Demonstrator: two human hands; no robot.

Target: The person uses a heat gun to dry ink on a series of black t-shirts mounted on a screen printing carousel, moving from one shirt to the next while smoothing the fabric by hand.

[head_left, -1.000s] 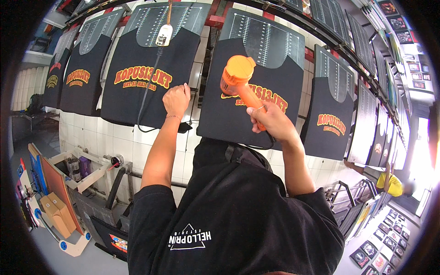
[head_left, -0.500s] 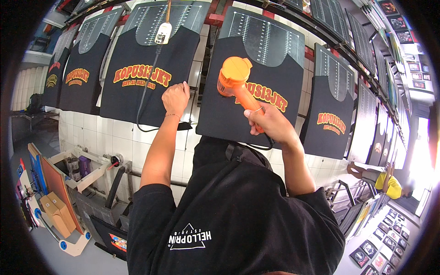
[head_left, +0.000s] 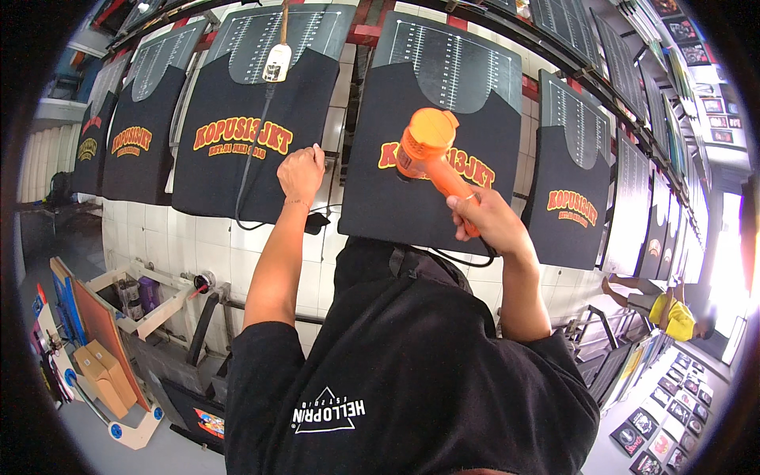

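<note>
My right hand is wrapped round the handle of an orange heat gun. The heat gun is over a black T-shirt and covers the middle of its orange and yellow print. That shirt lies stretched on a dark grey printing board with white ruler marks. A black cord hangs below my right hand. My left hand is curled closed beside the right edge of another printed black T-shirt; its palm side is hidden, and nothing shows sticking out of it.
A white power socket with a black cable lies over the left shirt. More boards with black shirts line both sides. Cartons and panels stand at lower left. A person in a yellow top is far right.
The heat gun and my right hand have moved right and slightly down, baring the first letters of the print. My left hand stays nearly in place, still curled.
</note>
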